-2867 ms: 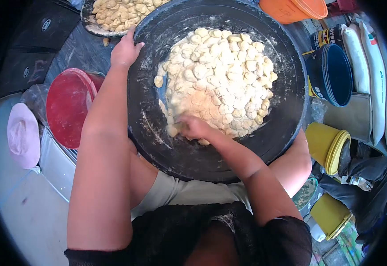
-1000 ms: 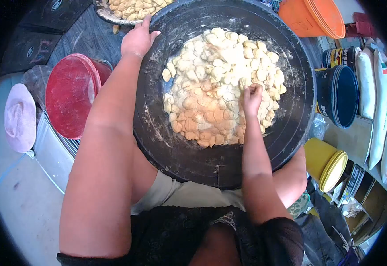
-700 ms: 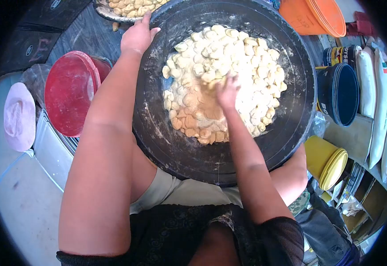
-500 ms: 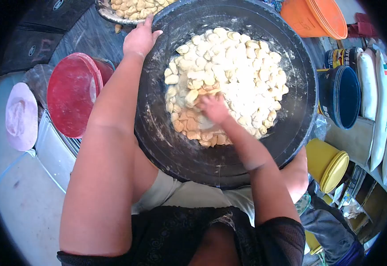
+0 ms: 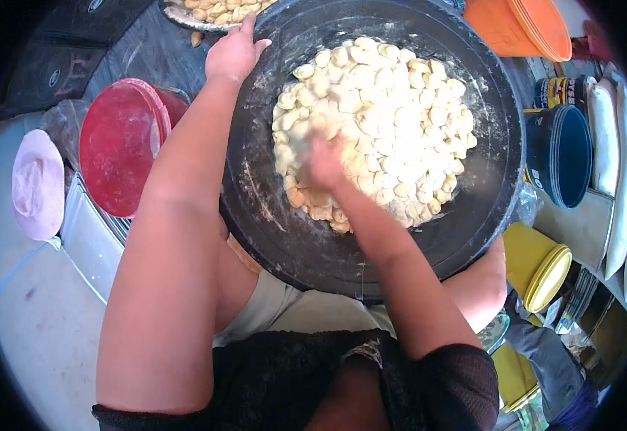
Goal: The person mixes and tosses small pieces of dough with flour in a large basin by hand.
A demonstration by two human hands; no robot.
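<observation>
While the rim of the black basin [image 5: 306, 251] is touched at its upper left by the left hand [image 5: 233, 57], the right hand [image 5: 326, 161] is positioned at the left part of the heap of pale pieces [image 5: 400, 129]. The heap is contained in the middle of the basin. The left thumb is held apart from the fingers; whether the rim is clamped cannot be determined. The right hand is blurred (its fingers are not resolved), so its grip cannot be determined either. Similar pieces are held in a shallow dish [image 5: 184, 24] beyond the basin's upper-left edge. A red bucket [image 5: 119, 151] is located left of the basin; a dark blue bucket [image 5: 568, 154] and a yellow bucket [image 5: 532, 258] are located to its right.
</observation>
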